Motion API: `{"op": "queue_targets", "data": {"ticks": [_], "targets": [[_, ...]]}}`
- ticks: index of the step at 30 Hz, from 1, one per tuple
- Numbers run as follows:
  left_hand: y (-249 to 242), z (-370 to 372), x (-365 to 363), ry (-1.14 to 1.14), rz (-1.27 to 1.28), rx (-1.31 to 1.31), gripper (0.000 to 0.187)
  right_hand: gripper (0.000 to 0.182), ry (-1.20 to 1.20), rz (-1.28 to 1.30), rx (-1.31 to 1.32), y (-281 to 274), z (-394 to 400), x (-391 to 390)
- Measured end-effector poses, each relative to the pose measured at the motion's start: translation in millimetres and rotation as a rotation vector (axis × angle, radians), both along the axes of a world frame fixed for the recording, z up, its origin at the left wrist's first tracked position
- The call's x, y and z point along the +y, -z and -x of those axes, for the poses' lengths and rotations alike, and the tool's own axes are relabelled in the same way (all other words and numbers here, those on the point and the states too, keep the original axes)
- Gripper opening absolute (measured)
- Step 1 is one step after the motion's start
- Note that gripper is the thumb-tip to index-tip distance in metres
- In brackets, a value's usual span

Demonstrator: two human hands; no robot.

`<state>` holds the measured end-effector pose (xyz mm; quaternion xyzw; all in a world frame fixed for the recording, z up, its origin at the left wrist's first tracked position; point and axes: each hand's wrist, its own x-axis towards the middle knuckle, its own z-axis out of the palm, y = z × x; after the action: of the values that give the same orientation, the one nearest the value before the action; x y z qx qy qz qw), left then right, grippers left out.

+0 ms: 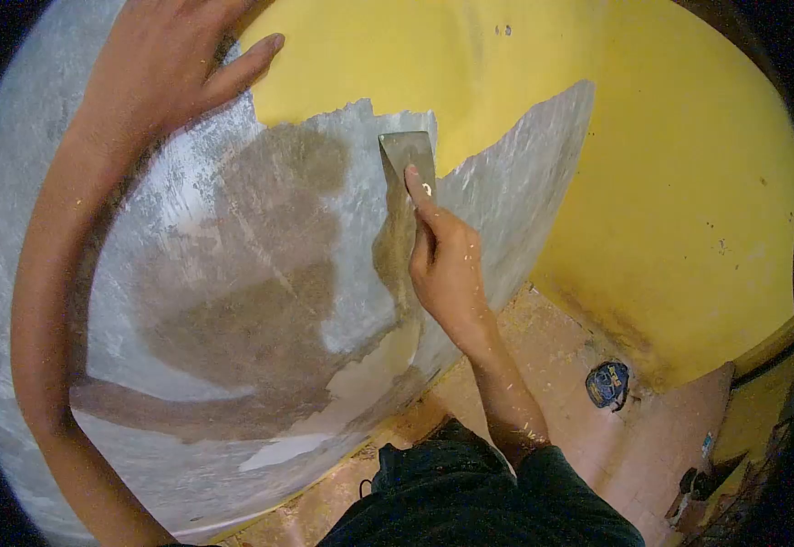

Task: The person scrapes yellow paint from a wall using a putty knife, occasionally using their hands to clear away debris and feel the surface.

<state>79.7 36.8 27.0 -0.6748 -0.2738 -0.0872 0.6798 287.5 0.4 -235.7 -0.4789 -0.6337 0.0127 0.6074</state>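
Scraper: the scraper (407,146) is at upper centre, its broad end pointing up, just below the ragged edge of the yellow coating (351,64).
Right hand: from where I stand, the right hand (451,264), near the centre, grasps the scraper, one finger stretched along it towards the blade.
Left hand: at upper left, the left hand (155,64) lies spread over the curved surface, grasping nothing, thumb over the yellow.
Grey surface: the bare-looking grey surface (497,201) spreads below the yellow, crossed by shadows; pale flecks dot the right forearm (504,392).
Floor: at lower right, a dark blue object (607,386) sits on the floor (552,356).
Step at the edge: I'd judge this as blade work along the yellow's border; another stroke calls for a low blade angle and steady pressure.
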Motion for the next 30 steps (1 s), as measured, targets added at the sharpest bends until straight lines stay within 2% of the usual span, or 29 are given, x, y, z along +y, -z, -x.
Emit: {"op": "queue_targets", "data": {"ticks": [2,5,8,11,14,17,20,23,25,27,30], "targets": [[1,0,1,0.035,-0.013,0.035,0.071,0.068,0.015,-0.025,0.042,-9,5,3],[0,-8,-5,-0.027,0.017,0.001,0.07,0.069,0.02,0.007,0.016,-16,2,0],[5,-7,-10,-0.078,0.098,-0.074,0.071,0.069,-0.007,0.064,0.073,4,10,-6],[5,-3,-8,-0.017,0.066,0.01,0.071,0.068,0.082,-0.02,-0.012,-24,4,6],[8,-11,-15,-0.089,0.126,-0.12,0.071,0.068,0.069,0.0,-0.038,-24,1,5],[6,-1,-7,0.005,0.054,0.009,0.071,0.067,0.02,0.073,-0.022,-8,7,-4],[6,-12,-15,-0.07,0.103,-0.091,0.07,0.067,0.027,0.043,-0.045,-31,-5,-2],[2,-2,-7,-0.143,0.027,0.017,0.07,0.067,0.004,0.083,-0.05,-8,1,-7],[2,2,-2,0.054,0.044,0.022,0.07,0.068,0.02,-0.004,-0.059,-14,-1,4],[2,0,-6,0.006,0.069,0.006,0.071,0.068,0.032,-0.075,-0.043,-19,-1,6],[-1,2,-4,0.022,0.104,0.006,0.071,0.068,0.007,0.069,-0.079,-22,-5,-3]]}}
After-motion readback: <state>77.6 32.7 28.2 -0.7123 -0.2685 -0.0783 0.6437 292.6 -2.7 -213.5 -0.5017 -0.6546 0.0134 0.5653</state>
